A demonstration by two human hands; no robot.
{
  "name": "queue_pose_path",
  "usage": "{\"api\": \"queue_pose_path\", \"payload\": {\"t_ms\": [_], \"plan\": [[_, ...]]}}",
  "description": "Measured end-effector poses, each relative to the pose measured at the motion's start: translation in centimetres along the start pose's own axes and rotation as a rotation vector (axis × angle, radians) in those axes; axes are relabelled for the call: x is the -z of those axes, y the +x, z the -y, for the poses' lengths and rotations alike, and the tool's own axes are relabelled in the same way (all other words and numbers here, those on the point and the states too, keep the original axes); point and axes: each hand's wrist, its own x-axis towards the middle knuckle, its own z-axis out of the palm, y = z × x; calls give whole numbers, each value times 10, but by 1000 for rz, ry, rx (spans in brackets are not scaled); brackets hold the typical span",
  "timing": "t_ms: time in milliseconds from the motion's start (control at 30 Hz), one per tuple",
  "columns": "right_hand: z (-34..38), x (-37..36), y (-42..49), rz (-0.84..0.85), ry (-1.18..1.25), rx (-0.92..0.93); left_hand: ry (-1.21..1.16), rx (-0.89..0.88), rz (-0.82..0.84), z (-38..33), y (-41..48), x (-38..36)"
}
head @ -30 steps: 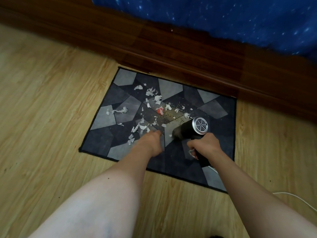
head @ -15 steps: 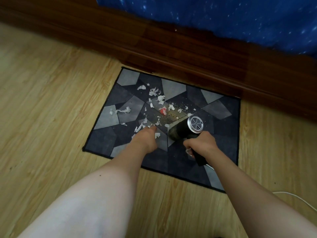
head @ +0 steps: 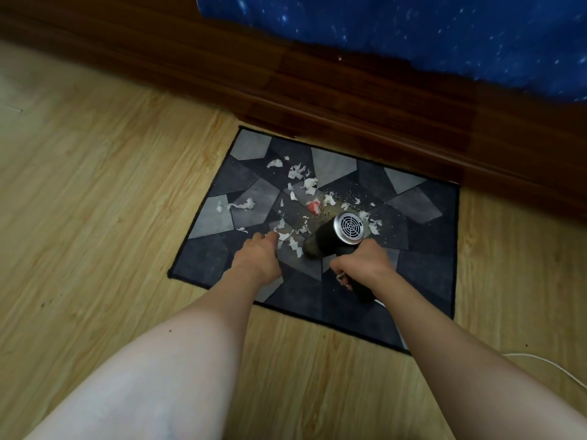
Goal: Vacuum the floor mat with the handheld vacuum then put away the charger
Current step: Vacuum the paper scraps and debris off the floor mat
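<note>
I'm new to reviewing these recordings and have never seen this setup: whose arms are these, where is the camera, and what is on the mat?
No machine here: a person wears one camera on the head, looking down, so the two bare arms are their own. The right hand grips the handle of a black handheld vacuum, its front end down at a grey patterned floor mat. The left hand rests on the mat beside it; its fingertips are hidden. White paper scraps, a red scrap and fine crumbs lie on the mat. A white cable trails over the wooden floor at right.
</note>
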Motion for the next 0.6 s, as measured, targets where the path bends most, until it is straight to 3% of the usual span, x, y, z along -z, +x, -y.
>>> {"api": "queue_pose_path", "payload": {"t_ms": [600], "plan": [[8,-14,6,-7,4,21,-69,-14,8,9,-3,3]]}}
